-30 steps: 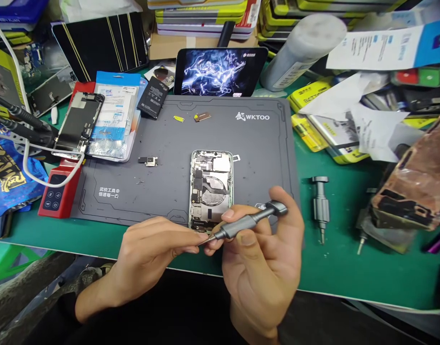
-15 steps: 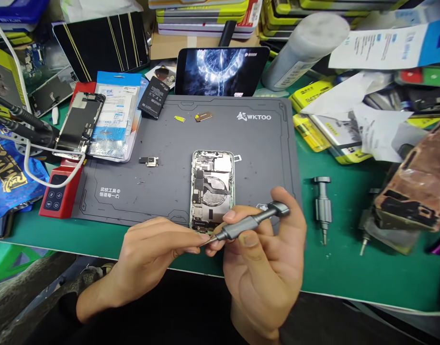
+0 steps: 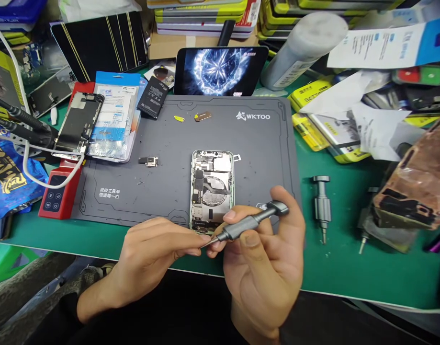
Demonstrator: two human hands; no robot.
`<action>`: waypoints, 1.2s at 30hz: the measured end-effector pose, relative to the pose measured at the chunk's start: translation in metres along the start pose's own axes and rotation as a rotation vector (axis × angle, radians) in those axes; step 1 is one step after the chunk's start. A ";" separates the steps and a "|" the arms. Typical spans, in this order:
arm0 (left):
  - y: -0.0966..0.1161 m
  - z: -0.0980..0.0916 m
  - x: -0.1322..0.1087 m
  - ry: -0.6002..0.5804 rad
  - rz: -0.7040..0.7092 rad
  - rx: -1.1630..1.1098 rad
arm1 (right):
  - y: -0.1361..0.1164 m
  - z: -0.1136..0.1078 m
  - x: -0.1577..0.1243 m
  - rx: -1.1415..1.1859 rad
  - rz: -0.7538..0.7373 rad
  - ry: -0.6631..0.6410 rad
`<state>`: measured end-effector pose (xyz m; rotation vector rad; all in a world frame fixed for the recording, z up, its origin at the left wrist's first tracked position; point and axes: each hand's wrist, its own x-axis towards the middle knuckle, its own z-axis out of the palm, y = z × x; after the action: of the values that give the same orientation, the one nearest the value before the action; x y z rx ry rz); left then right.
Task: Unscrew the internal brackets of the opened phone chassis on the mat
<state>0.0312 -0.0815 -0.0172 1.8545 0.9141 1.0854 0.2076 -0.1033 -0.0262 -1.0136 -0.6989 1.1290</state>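
In the head view, my right hand (image 3: 268, 270) holds a grey screwdriver (image 3: 241, 227) on a slant, its capped end between raised fingers and its bit towards the left. My left hand (image 3: 146, 256) is closed in a pinch at the bit's tip; whether a tiny part is also between those fingers cannot be seen. Just beyond both hands lies an opened phone body (image 3: 216, 211) on the grey mat, its inner parts exposed and its lower edge partly covered by my fingers. From its right side sticks out a SIM tray (image 3: 237, 157).
On the grey mat (image 3: 162, 191) are a small phone part (image 3: 148, 161), a phone battery (image 3: 153, 97) and a metal plate (image 3: 204, 116). A second screwdriver (image 3: 322, 208) lies to the right. A tablet (image 3: 221, 72) and a grey bottle (image 3: 302, 50) stand at the back.
Both hands and the screwdriver keep almost the same pose. The view has shifted very slightly, and the picture on the tablet screen differs.
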 end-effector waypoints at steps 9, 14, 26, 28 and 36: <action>0.000 0.000 0.002 -0.011 0.033 -0.001 | 0.000 -0.003 0.000 0.027 0.023 -0.019; 0.001 -0.001 0.002 -0.012 0.025 0.019 | 0.000 0.000 0.000 0.067 0.024 -0.014; 0.002 0.000 0.005 0.005 0.038 0.026 | 0.001 -0.002 -0.001 0.000 0.003 -0.005; 0.002 0.000 0.005 0.005 0.043 0.027 | 0.000 -0.003 -0.001 -0.020 0.003 -0.002; 0.001 0.000 0.004 -0.007 0.039 0.031 | 0.000 -0.002 -0.001 0.012 0.011 0.001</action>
<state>0.0325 -0.0784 -0.0148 1.9075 0.8992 1.0935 0.2090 -0.1044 -0.0267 -1.0095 -0.6859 1.1411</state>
